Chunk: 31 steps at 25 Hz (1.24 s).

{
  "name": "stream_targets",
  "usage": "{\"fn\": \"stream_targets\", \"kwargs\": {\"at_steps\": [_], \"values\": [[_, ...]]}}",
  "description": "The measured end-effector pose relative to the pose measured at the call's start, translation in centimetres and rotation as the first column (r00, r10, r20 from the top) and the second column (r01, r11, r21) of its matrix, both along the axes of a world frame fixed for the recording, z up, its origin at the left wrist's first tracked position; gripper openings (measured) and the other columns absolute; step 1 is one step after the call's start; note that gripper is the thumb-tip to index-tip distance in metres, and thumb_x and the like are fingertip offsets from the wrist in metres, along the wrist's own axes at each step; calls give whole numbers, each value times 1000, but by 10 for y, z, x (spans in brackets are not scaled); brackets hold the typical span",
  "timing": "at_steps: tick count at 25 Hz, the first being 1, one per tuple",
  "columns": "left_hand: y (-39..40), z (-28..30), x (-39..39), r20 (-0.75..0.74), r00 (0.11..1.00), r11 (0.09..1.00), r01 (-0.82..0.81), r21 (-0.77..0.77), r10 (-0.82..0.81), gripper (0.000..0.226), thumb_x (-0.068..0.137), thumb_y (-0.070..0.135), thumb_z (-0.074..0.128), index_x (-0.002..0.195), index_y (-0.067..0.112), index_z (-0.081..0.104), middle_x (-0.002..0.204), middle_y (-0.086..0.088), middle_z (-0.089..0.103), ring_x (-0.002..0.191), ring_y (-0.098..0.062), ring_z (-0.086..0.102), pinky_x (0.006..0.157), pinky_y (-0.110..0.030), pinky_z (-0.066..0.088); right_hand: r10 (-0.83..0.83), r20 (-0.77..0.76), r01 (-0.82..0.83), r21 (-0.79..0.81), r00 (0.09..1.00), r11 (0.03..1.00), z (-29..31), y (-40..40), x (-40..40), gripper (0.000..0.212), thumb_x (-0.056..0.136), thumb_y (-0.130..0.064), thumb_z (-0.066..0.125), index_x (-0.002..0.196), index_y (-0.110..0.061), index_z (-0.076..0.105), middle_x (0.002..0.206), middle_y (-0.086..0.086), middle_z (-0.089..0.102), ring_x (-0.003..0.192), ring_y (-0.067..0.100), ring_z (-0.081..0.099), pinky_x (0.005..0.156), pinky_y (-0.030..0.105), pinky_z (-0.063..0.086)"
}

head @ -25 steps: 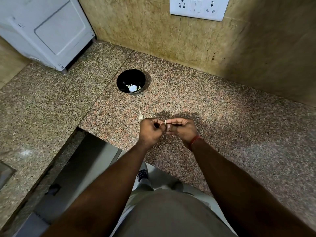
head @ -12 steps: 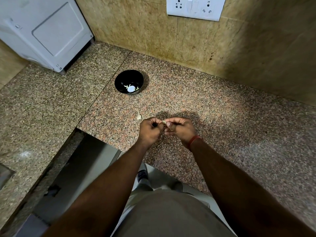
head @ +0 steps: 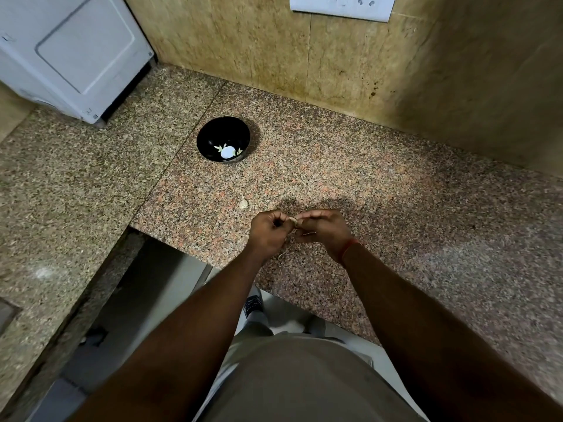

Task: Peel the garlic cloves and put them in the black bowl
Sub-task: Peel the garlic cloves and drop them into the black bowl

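My left hand [head: 268, 231] and right hand [head: 324, 229] pinch one clove [head: 293, 221], half peeled I think; another [head: 243, 203] waits, and the bowl [head: 213, 132] holds no clove I can make out.

Both forearms reach forward from the bottom of the view and converge, bare to the elbow. The left hand [head: 268, 231] has its fingers curled into a loose fist, thumb and fingertips pinching a clove [head: 293, 221]. The right hand [head: 324, 228] meets it knuckle to knuckle, thumb and forefinger pinching the same clove. A red thread [head: 350, 246] circles the right wrist.
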<state>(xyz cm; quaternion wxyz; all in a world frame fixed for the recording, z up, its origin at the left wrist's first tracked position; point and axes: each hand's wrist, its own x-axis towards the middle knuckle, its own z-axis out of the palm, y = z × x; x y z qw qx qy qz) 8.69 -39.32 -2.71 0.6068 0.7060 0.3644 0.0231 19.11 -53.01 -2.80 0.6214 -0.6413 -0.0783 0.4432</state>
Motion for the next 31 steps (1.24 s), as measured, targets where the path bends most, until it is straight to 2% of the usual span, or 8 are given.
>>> {"fn": "stream_targets", "kwargs": {"at_steps": [4, 8, 10, 13, 17, 22, 27, 31], "values": [[1, -2, 3, 7, 999, 999, 42, 6, -42, 16, 98, 5, 64, 83, -1, 68, 63, -8, 59, 49, -18, 53, 48, -32, 51, -16, -12, 16, -15, 1000, 1000, -5, 0, 3, 9, 92, 0, 70, 99, 4, 72, 84, 15, 72, 73, 24, 69, 75, 49, 63], [4, -12, 2, -42, 999, 1000, -23, -15, 22, 19, 96, 4, 65, 78, 7, 69, 62, -8, 58, 47, -17, 53, 45, -26, 49, -108, -47, 103, -92, 993, 990, -16, 0, 6, 7, 93, -1, 69, 97, 6, 70, 89, 19, 71, 74, 27, 68, 72, 45, 63], [7, -19, 0, -67, 998, 1000, -22, -1, 22, 25, 96, 5, 67, 72, 12, 67, 59, -4, 58, 46, -17, 53, 45, -26, 48, -140, -15, 135, -176, 990, 975, -23, -1, 7, 4, 92, 2, 70, 93, -1, 71, 88, 17, 72, 71, 24, 67, 67, 40, 63], [9, -30, -3, -115, 993, 1000, -16, 18, 18, 29, 96, 7, 68, 68, 15, 65, 56, -3, 58, 43, -16, 54, 47, -26, 47, -187, 100, 209, -310, 977, 927, -34, -2, 10, 11, 88, -1, 76, 89, -11, 73, 86, 13, 76, 68, 22, 70, 62, 37, 64], [10, -43, -7, -137, 989, 992, 68, 109, -53, 27, 92, 14, 71, 66, 14, 66, 54, 3, 57, 52, -17, 53, 62, -31, 49, -153, 256, 253, -426, 955, 869, -40, -3, 17, 14, 85, -4, 80, 89, -16, 74, 85, 7, 78, 72, 18, 75, 65, 37, 65], [8, -42, -13, -108, 989, 981, 117, 158, -100, 20, 92, 11, 72, 73, 6, 70, 58, 3, 59, 53, -13, 52, 64, -26, 46, -98, 339, 265, -491, 935, 830, -47, -5, 17, 18, 77, -8, 86, 80, -20, 73, 78, -1, 77, 75, 19, 76, 69, 45, 65], [10, -45, -19, -121, 990, 981, 92, 171, -72, 26, 90, 13, 73, 66, 18, 67, 57, 5, 61, 54, -19, 57, 67, -36, 55, -80, 424, 302, -488, 902, 819, -46, -4, 8, 18, 76, -15, 87, 80, -25, 73, 80, -6, 76, 79, 13, 74, 77, 39, 64], [9, -42, -28, -155, 988, 990, 42, 136, -20, 21, 91, 13, 73, 70, 14, 69, 58, 2, 63, 50, -16, 57, 61, -29, 53, -30, 509, 313, -481, 860, 819, -39, -1, -5, 15, 83, -9, 76, 90, -22, 77, 87, -7, 76, 82, 11, 72, 81, 32, 62]]}}
